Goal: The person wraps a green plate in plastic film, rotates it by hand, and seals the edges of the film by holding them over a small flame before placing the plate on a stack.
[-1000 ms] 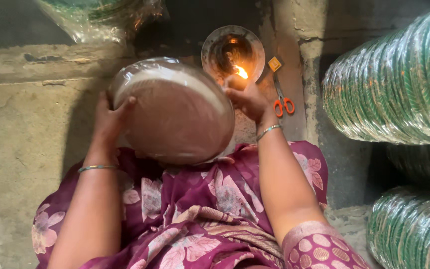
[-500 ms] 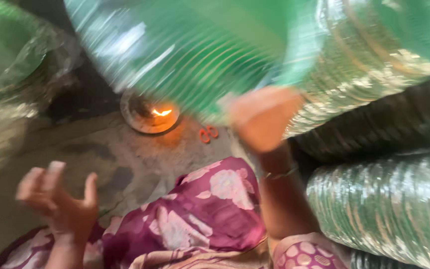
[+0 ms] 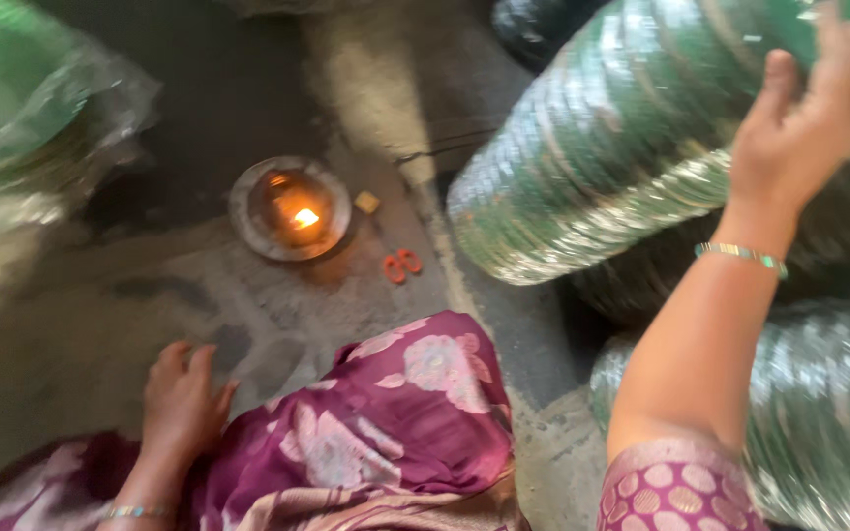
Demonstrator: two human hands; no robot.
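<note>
Green, glittering bangle stacks lie at the right, three visible, one above another. The right hand is raised with the arm extended, its fingers pressed against the top stack; whether they grip it cannot be told. The left hand rests palm down on the stone floor, fingers released. One lit lamp dish and one pair of orange scissors lie ahead.
</note>
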